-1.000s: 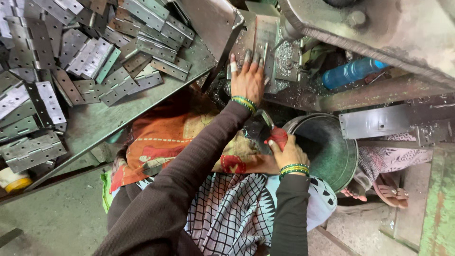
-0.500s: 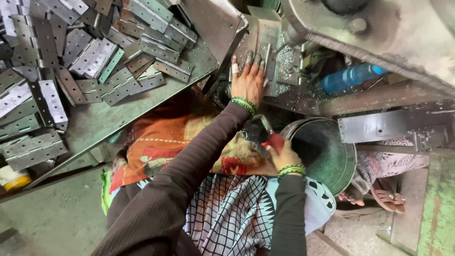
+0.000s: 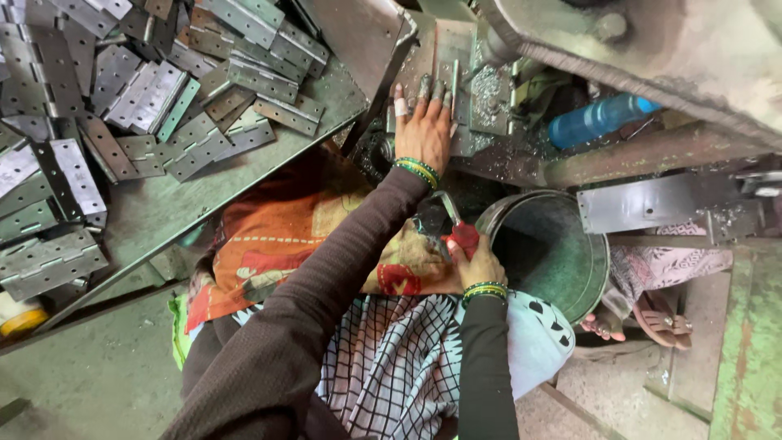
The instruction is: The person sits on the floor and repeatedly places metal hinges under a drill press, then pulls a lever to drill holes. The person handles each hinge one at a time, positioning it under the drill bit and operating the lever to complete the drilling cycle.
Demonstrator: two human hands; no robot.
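Observation:
My left hand (image 3: 425,122) lies flat, fingers spread, on a grey metal piece (image 3: 453,57) on the machine bed. One finger wears a pale bandage. My right hand (image 3: 479,265) is closed around a red-handled tool (image 3: 461,235), held over my lap beside the rim of a green metal bucket (image 3: 562,281). The tool's metal end points up toward my left wrist. Both wrists carry green and yellow bangles.
A green worktable (image 3: 163,204) at the left carries a heap of several grey metal hinges (image 3: 147,90). A blue plastic bottle (image 3: 599,118) lies under the machine body (image 3: 652,49). A bent steel plate (image 3: 652,204) sits at the right, and another person's sandalled foot (image 3: 652,314) is on the floor.
My right hand with the red-handled tool has shifted slightly left, closer to my lap. My left hand stays on the metal piece.

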